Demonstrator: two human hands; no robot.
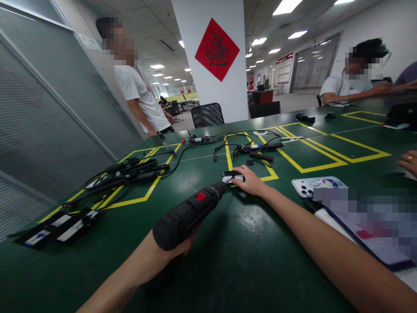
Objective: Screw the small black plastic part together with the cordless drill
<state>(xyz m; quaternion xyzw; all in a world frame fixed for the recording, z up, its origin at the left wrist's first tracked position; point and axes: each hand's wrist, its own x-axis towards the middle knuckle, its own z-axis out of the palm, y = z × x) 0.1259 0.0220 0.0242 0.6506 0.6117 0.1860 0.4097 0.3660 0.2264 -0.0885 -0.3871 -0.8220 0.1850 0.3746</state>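
Observation:
My left hand [184,247] is wrapped round the grip of a black electric screwdriver [190,214] with a red switch, its tip pointing at a small black and white part [232,177] on the green table [254,261]. My right hand [250,180] rests on that part and pins it to the table at a yellow tape line. The left hand's fingers are mostly hidden behind the tool's body.
Black cables and adapters [130,174] lie at the left, flat black strips [58,228] nearer the edge. More tools and cables [257,148] sit beyond the part. A white phone [312,186] lies at the right. One person [140,95] stands at the left, another [352,82] sits far right; someone's hand [408,161] shows at the right edge.

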